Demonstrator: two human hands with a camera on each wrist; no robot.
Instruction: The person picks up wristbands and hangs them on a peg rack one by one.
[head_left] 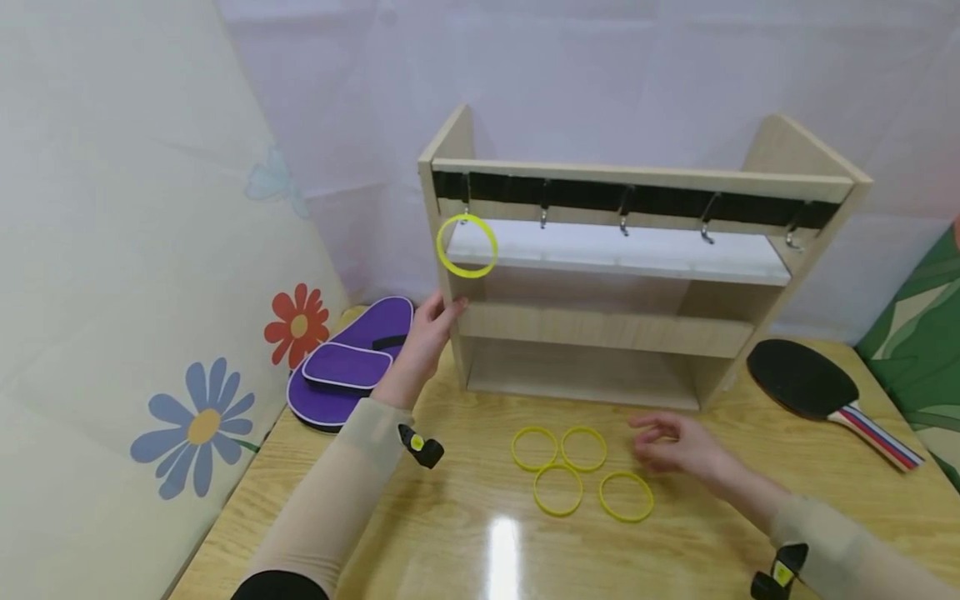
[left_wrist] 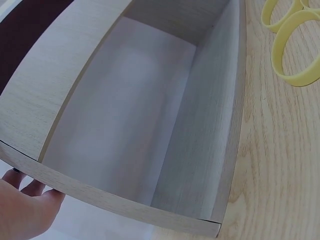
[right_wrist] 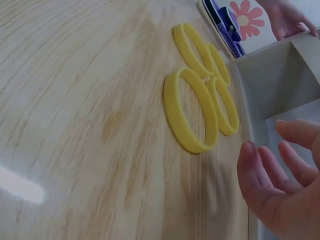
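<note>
My left hand (head_left: 429,333) is at the left side panel of a small wooden shelf unit (head_left: 600,327), its fingertips right at the panel's edge. In the left wrist view the left hand (left_wrist: 25,207) lies along the outside of that panel. A yellow ring (head_left: 467,273) hangs from the leftmost metal hook. Several more yellow rings (head_left: 558,513) lie grouped flat on the table before the unit. Just right of them hovers my right hand (head_left: 678,450), fingers loosely bent and nothing in them. The right wrist view shows this hand (right_wrist: 285,185) beside the nearest ring (right_wrist: 172,107).
Several hooks (head_left: 623,223) line a black strip (head_left: 585,190) across the unit's upper front. A purple case (head_left: 348,367) stands on the left by the wall. To the right lies a black table tennis bat (head_left: 802,379) on the wooden table (head_left: 465,467).
</note>
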